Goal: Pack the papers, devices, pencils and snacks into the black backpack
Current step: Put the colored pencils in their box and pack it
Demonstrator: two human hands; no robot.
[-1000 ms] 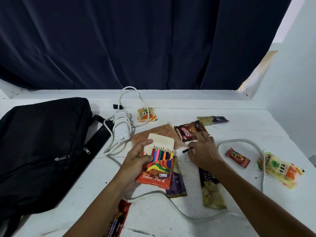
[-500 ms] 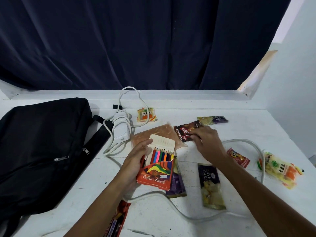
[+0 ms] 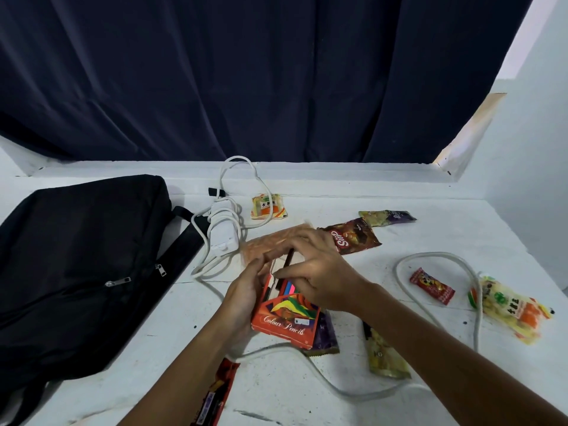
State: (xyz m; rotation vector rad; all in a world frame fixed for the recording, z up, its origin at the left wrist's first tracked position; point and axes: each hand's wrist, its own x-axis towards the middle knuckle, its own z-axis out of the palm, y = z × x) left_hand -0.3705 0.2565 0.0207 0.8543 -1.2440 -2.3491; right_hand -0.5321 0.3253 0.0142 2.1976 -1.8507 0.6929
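1. Right hand (image 3: 319, 281) fingers (image 3: 284, 273) pinch a dark pencil (image 3: 288, 259) over the open orange cardboard colour-pencil box (image 3: 284, 322), clamped in the left hand (image 3: 242, 298).
2. Zipped black fabric backpack (image 3: 76, 259) lies left on the white painted desk (image 3: 430, 241).
3. Dark navy curtain (image 3: 246, 75) hangs behind.

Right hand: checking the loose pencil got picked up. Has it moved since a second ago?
Yes. The right hand moved left, away from the brown snack packet, over the pencil box.

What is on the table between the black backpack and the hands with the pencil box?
In the head view, only a white charger and its cord lie there.
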